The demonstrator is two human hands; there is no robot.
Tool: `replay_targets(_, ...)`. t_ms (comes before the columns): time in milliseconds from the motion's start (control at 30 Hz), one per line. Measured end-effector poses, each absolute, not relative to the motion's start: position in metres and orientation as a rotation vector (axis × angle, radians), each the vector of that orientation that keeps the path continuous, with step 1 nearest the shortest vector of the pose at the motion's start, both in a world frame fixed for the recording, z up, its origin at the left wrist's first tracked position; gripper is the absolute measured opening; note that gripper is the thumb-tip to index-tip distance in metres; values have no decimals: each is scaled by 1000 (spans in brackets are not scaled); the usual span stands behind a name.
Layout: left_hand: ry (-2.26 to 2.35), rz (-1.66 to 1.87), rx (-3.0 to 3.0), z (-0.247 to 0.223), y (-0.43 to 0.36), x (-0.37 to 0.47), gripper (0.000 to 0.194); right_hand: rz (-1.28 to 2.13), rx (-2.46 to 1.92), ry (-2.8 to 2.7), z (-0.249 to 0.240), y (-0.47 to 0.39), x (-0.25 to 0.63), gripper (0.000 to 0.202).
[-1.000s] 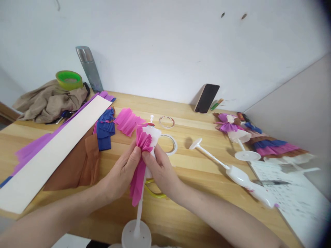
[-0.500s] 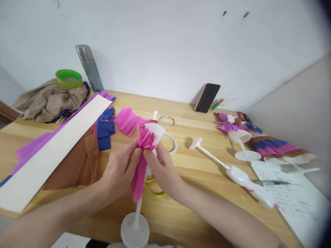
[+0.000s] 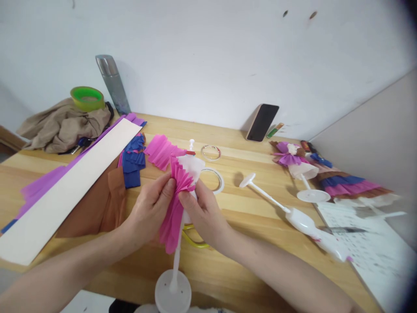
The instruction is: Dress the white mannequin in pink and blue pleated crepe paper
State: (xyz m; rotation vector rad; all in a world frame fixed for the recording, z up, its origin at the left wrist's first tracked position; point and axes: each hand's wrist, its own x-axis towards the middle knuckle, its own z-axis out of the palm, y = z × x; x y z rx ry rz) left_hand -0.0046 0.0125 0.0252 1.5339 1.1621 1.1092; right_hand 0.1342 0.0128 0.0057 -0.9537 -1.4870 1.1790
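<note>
Pleated pink crepe paper (image 3: 175,215) is pinched between both hands near the middle of the desk. My left hand (image 3: 153,204) is closed on its left side, thumb on top. On its right side, my right hand (image 3: 203,211) is closed too, thumb pressing the folds. Its upper edge fans out in small ruffles. Just behind the pink paper is white paper (image 3: 193,165), partly covered by the hands. A white stand (image 3: 173,291) with a round base and thin stem rises below the paper; its upper part is hidden.
Left lie a long white board (image 3: 74,187), brown paper (image 3: 89,208) and blue paper strips (image 3: 133,163). Yellow-handled scissors (image 3: 197,244) and a tape roll (image 3: 220,176) sit by the hands. Rightward are a white doll form (image 3: 302,221), a paper-dressed figure (image 3: 289,154) and a phone (image 3: 262,123).
The pink paper's gathered folds have spread wider and its lower part fans out further left. My hands have moved slightly apart, both still gripping it. The stand's base sits slightly farther right.
</note>
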Motion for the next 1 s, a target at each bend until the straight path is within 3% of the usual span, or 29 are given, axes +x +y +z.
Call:
replay_targets(433, 1075, 943, 1530, 17, 3, -11, 67, 1211, -988, -1435, 8, 17, 137, 19)
replay_targets(567, 1096, 943, 1529, 13, 3, -5, 62, 1236, -961, -1449, 6, 17, 138, 20)
replay_targets(767, 1128, 970, 1358, 11, 2, 2, 53, 1426, -864, -1432, 0, 13, 140, 44)
replay_targets(1000, 1189, 1042, 1482, 14, 1, 0, 47, 1232, -932, -1538, -2, 14, 140, 48)
